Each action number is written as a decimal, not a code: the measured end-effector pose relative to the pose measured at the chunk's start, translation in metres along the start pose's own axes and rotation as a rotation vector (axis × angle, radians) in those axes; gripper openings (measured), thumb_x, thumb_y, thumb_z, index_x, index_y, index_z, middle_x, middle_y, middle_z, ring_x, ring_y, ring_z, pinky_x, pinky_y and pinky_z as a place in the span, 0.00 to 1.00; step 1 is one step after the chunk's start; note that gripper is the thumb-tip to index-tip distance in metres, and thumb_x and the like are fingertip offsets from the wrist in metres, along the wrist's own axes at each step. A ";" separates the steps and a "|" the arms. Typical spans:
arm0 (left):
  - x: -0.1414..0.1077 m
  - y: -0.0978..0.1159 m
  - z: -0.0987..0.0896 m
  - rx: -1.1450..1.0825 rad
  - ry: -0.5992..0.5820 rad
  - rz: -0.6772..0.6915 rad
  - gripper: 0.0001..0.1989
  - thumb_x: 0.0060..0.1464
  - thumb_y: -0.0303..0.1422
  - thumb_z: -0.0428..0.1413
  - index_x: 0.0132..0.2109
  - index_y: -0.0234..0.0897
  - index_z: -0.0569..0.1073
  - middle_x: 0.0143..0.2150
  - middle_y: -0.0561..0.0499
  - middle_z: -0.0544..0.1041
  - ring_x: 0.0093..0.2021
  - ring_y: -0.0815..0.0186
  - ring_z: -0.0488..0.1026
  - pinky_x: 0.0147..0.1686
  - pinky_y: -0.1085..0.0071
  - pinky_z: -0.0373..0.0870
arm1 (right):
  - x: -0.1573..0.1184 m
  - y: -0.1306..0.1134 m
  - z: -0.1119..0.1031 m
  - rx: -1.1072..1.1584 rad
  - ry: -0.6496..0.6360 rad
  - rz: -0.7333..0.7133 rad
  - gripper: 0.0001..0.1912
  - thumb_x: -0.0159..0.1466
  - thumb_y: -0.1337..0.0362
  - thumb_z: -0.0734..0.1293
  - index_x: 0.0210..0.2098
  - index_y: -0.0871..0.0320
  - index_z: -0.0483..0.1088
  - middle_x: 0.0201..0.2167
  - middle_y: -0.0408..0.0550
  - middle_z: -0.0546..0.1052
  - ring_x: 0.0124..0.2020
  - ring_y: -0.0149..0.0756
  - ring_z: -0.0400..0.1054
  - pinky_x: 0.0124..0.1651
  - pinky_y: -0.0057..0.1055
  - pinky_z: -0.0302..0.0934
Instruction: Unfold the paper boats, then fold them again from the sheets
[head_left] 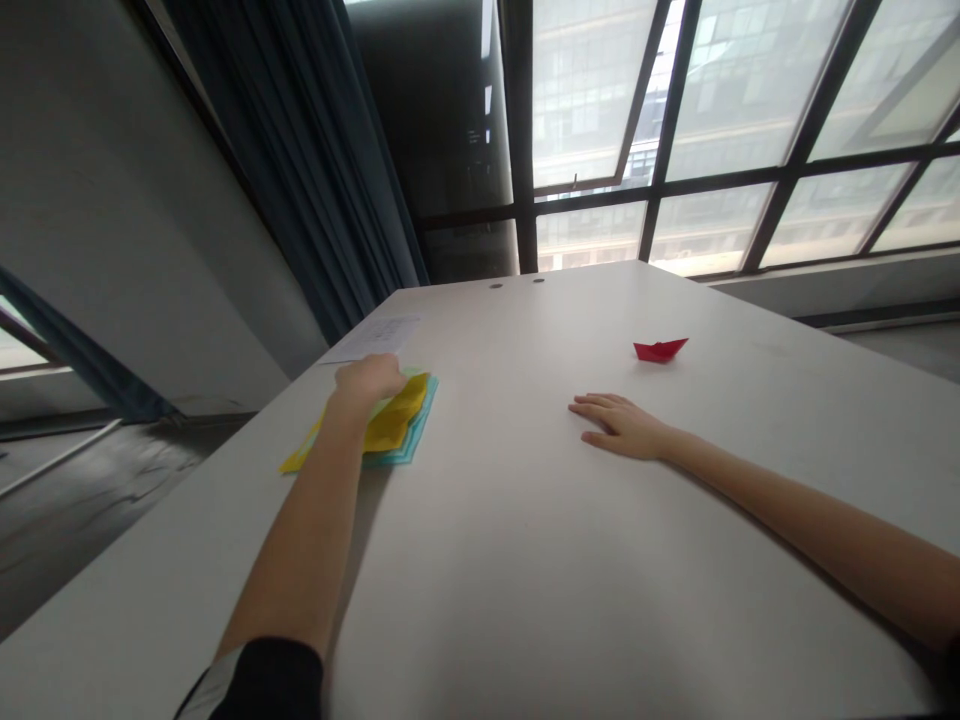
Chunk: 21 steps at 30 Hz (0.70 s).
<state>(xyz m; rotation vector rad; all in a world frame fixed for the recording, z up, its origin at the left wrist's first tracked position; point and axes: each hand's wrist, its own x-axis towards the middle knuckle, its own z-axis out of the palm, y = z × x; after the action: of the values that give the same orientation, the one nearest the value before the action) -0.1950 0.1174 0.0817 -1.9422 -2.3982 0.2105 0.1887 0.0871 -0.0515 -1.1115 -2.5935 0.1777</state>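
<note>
My left hand (369, 378) is closed at the far edge of a yellow sheet of paper (397, 418), its fingertips mostly hidden behind the hand. The yellow sheet is bent and lies over a stack of light blue sheets (420, 425) on the left of the white table. My right hand (622, 425) rests palm down on the table, fingers spread, holding nothing. Beyond it, a little to the right, a small folded red paper boat (661, 350) stands on the tabletop.
A printed white sheet (379, 337) lies on the table (510, 560) past the coloured paper, near the left edge. Two small round holes show near the far edge. Behind are a dark blue curtain (300, 150) and large framed windows.
</note>
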 end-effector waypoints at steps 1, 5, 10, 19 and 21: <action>-0.009 0.014 -0.005 0.048 0.048 -0.004 0.19 0.44 0.37 0.49 0.43 0.34 0.72 0.47 0.39 0.72 0.46 0.46 0.69 0.40 0.57 0.66 | 0.000 0.000 0.000 0.005 0.004 -0.001 0.29 0.61 0.48 0.56 0.58 0.53 0.57 0.58 0.52 0.61 0.58 0.48 0.54 0.58 0.47 0.49; -0.055 0.085 -0.001 0.079 0.138 0.270 0.16 0.51 0.32 0.45 0.45 0.37 0.70 0.44 0.40 0.74 0.43 0.52 0.71 0.38 0.61 0.66 | -0.001 0.002 0.000 0.067 0.058 0.005 0.29 0.61 0.50 0.57 0.59 0.54 0.55 0.57 0.52 0.62 0.56 0.46 0.56 0.57 0.45 0.51; -0.107 0.153 0.036 0.048 0.089 0.643 0.13 0.52 0.27 0.43 0.41 0.35 0.69 0.35 0.41 0.75 0.37 0.57 0.73 0.34 0.64 0.67 | -0.004 0.000 -0.004 0.107 0.308 0.046 0.22 0.64 0.56 0.54 0.56 0.53 0.58 0.48 0.52 0.68 0.51 0.43 0.60 0.53 0.42 0.55; -0.141 0.174 0.057 -0.171 -0.040 1.030 0.30 0.55 0.53 0.34 0.50 0.36 0.66 0.49 0.42 0.70 0.49 0.56 0.67 0.45 0.61 0.64 | -0.002 0.001 -0.002 -0.077 0.282 0.098 0.18 0.64 0.55 0.56 0.34 0.54 0.75 0.33 0.49 0.75 0.38 0.39 0.65 0.44 0.38 0.56; -0.136 0.174 0.057 -0.236 -0.079 1.103 0.30 0.56 0.52 0.32 0.52 0.37 0.64 0.50 0.43 0.70 0.50 0.57 0.66 0.47 0.62 0.62 | -0.002 0.001 -0.002 -0.091 0.247 0.141 0.18 0.63 0.53 0.56 0.37 0.53 0.74 0.36 0.48 0.76 0.40 0.40 0.65 0.47 0.39 0.55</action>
<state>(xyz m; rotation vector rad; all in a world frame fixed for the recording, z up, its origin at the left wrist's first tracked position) -0.0048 0.0161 0.0080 -3.1731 -1.1363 0.0241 0.1918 0.0864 -0.0504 -1.2621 -2.3277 -0.0447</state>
